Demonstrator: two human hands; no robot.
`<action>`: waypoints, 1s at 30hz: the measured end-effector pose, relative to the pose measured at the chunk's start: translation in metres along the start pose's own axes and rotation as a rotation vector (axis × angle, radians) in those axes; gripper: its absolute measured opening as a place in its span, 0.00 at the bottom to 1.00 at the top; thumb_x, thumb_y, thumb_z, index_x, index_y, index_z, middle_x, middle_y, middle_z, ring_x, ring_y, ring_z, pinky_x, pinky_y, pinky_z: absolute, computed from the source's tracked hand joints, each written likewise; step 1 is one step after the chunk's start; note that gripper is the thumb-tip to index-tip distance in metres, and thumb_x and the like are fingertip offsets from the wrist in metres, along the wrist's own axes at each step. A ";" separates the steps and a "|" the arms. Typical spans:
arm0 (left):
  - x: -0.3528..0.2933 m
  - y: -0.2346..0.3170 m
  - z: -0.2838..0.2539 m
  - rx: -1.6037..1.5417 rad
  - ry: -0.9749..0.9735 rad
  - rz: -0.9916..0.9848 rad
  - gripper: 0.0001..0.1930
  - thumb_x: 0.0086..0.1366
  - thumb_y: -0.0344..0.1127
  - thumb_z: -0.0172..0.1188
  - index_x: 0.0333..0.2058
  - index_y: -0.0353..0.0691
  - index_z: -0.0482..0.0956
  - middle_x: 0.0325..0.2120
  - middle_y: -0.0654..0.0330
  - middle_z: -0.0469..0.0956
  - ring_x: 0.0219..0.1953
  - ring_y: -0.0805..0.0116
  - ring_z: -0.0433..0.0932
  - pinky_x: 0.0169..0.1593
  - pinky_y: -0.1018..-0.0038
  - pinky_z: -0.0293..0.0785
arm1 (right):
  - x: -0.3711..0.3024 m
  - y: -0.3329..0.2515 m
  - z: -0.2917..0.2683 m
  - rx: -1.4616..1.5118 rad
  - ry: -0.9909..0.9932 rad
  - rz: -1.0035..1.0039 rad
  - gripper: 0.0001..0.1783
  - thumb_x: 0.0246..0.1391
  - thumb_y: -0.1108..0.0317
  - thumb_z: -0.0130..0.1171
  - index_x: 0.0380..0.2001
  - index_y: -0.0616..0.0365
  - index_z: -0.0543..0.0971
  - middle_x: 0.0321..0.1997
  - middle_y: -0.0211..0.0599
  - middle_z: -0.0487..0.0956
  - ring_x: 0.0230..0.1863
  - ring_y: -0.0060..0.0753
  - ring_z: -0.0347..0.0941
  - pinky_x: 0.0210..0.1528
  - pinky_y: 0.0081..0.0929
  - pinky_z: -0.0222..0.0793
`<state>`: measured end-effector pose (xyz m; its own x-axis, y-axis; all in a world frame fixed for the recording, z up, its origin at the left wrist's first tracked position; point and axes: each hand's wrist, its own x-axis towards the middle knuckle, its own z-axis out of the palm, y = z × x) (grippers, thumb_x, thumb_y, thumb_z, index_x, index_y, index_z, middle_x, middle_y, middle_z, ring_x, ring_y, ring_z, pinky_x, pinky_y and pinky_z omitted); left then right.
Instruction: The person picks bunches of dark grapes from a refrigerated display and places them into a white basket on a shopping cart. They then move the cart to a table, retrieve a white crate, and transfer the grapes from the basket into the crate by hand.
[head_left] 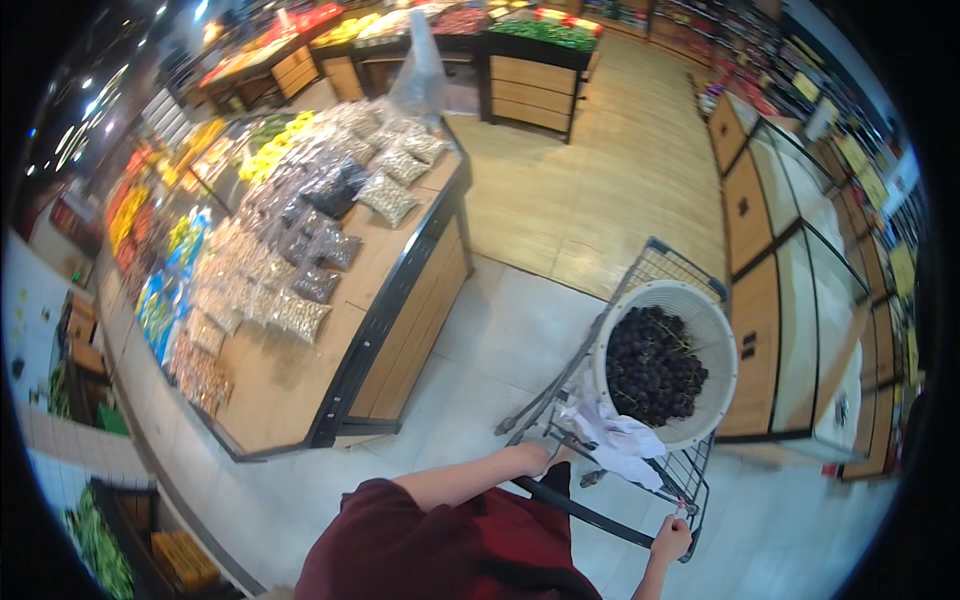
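A black wire shopping cart (690, 462) stands in front of me. In it rests a round white perforated basket (722, 385) holding dark purple grapes (655, 368). Against the basket's near side lies a crumpled white cloth or bag (622, 442). My right hand (670, 538) is closed around the right end of the cart's black handle (585, 508), with a small pinkish thing at its fingertips that is too small to name. Reaching across, my left hand (535, 458) is closed at the left end of the cart, its fingers partly hidden.
To the left, a wooden display table (290, 385) carries bagged nuts (387, 198) and other packets. A roll of clear plastic bags (420, 75) stands at its far corner. Wooden bins with glass fronts (755, 330) line the right side. Produce stands (535, 75) lie beyond the wooden floor.
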<state>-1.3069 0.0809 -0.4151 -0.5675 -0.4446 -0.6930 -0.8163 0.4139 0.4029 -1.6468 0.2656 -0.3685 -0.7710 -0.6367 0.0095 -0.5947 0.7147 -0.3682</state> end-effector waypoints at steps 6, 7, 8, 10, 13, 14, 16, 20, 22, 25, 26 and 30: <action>0.107 0.025 -0.109 0.001 0.197 -0.056 0.14 0.53 0.33 0.59 0.39 0.37 0.83 0.38 0.49 0.82 0.43 0.52 0.81 0.43 0.60 0.77 | 0.176 -0.044 0.026 -0.005 -0.001 -0.068 0.22 0.53 0.54 0.57 0.17 0.62 0.74 0.17 0.44 0.74 0.21 0.47 0.70 0.27 0.44 0.63; 0.127 0.026 -0.133 -0.023 0.232 -0.073 0.13 0.52 0.32 0.59 0.37 0.37 0.83 0.36 0.50 0.82 0.42 0.52 0.82 0.42 0.60 0.78 | 0.208 -0.059 0.027 -0.015 0.005 -0.086 0.22 0.53 0.54 0.56 0.17 0.62 0.74 0.17 0.44 0.74 0.21 0.47 0.70 0.27 0.44 0.63; 0.146 0.030 -0.153 -0.050 0.268 -0.083 0.13 0.51 0.32 0.60 0.36 0.38 0.84 0.35 0.50 0.83 0.42 0.52 0.82 0.41 0.60 0.78 | 0.238 -0.072 0.028 -0.013 -0.013 -0.103 0.22 0.54 0.54 0.56 0.17 0.62 0.74 0.17 0.44 0.74 0.21 0.47 0.70 0.27 0.44 0.63; 0.177 0.034 -0.189 -0.053 0.236 -0.105 0.13 0.52 0.32 0.60 0.37 0.37 0.83 0.36 0.50 0.82 0.42 0.52 0.81 0.42 0.59 0.77 | 0.288 -0.100 0.025 -0.005 -0.041 -0.163 0.23 0.54 0.54 0.56 0.17 0.63 0.74 0.18 0.44 0.74 0.21 0.48 0.69 0.27 0.45 0.63; 0.239 0.028 -0.260 0.040 0.047 -0.110 0.16 0.55 0.33 0.58 0.43 0.37 0.79 0.41 0.48 0.80 0.45 0.51 0.80 0.45 0.56 0.76 | 0.365 -0.150 0.023 -0.040 -0.089 -0.199 0.20 0.54 0.55 0.56 0.20 0.62 0.77 0.22 0.46 0.77 0.25 0.50 0.73 0.30 0.46 0.66; 0.258 0.028 -0.281 0.002 0.101 -0.145 0.16 0.54 0.32 0.58 0.42 0.37 0.80 0.41 0.48 0.80 0.44 0.50 0.80 0.45 0.56 0.76 | 0.394 -0.165 0.019 -0.066 -0.156 -0.255 0.18 0.56 0.52 0.53 0.30 0.58 0.78 0.31 0.46 0.78 0.33 0.50 0.74 0.36 0.45 0.68; 0.294 0.028 -0.323 -0.069 0.233 -0.184 0.14 0.53 0.31 0.59 0.40 0.36 0.81 0.41 0.48 0.80 0.44 0.51 0.80 0.45 0.56 0.76 | 0.446 -0.191 0.015 -0.132 -0.330 -0.317 0.24 0.59 0.48 0.49 0.51 0.48 0.80 0.49 0.46 0.80 0.50 0.51 0.75 0.47 0.45 0.72; 0.351 0.018 -0.416 -0.145 0.262 -0.201 0.14 0.53 0.29 0.59 0.39 0.37 0.82 0.41 0.49 0.81 0.45 0.51 0.80 0.44 0.55 0.76 | 0.552 -0.244 0.052 -0.177 -0.212 -0.298 0.21 0.53 0.48 0.54 0.41 0.48 0.85 0.39 0.42 0.84 0.38 0.50 0.79 0.40 0.45 0.74; 0.379 0.013 -0.466 -0.128 0.256 -0.187 0.13 0.52 0.29 0.59 0.39 0.38 0.82 0.40 0.50 0.81 0.45 0.51 0.80 0.44 0.55 0.77 | 0.608 -0.266 0.073 -0.197 -0.195 -0.286 0.20 0.52 0.48 0.55 0.41 0.47 0.85 0.40 0.43 0.83 0.39 0.49 0.80 0.39 0.46 0.74; 0.429 0.009 -0.529 -0.031 0.165 -0.153 0.12 0.52 0.30 0.59 0.37 0.40 0.83 0.38 0.50 0.81 0.44 0.51 0.81 0.43 0.56 0.77 | 0.684 -0.294 0.103 -0.226 -0.198 -0.281 0.18 0.52 0.51 0.56 0.29 0.57 0.82 0.32 0.46 0.81 0.35 0.50 0.78 0.37 0.46 0.72; 0.447 0.004 -0.552 0.020 0.134 -0.142 0.12 0.52 0.30 0.60 0.36 0.40 0.83 0.38 0.50 0.82 0.43 0.51 0.81 0.43 0.56 0.77 | 0.710 -0.308 0.110 -0.220 -0.189 -0.282 0.20 0.52 0.53 0.56 0.23 0.61 0.81 0.28 0.47 0.80 0.32 0.51 0.77 0.36 0.45 0.70; 0.509 -0.016 -0.636 -0.073 0.236 -0.219 0.13 0.55 0.33 0.58 0.39 0.40 0.83 0.41 0.49 0.81 0.45 0.52 0.81 0.46 0.60 0.77 | 0.797 -0.380 0.127 -0.103 -0.118 -0.351 0.18 0.54 0.54 0.54 0.28 0.60 0.82 0.30 0.48 0.81 0.32 0.51 0.78 0.36 0.45 0.71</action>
<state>-1.6514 -0.6566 -0.3939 -0.3802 -0.6918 -0.6139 -0.9223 0.2342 0.3073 -2.0068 -0.5504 -0.3393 -0.4888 -0.8724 0.0089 -0.8421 0.4691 -0.2659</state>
